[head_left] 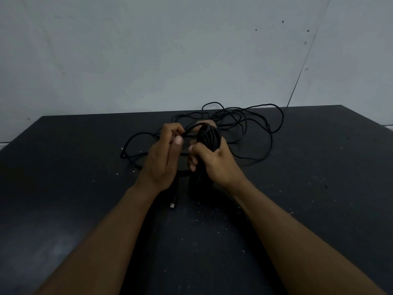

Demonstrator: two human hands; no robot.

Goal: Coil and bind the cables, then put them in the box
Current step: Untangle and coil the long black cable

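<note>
Fingers (192, 161) of the right hand (212, 165) are squeezing the black cable bundle (207, 137) tight while the left hand (163, 154) is pinching a loose cable strand (191, 127) beside it, probably coiling, and next needing more wraps from the loose pile (244, 120) behind.

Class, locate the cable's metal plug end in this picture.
In the head view, the plug lies on the dark table, just below the left hand.

Left hand (162, 154) pinching; right hand (212, 161) clenched
</note>
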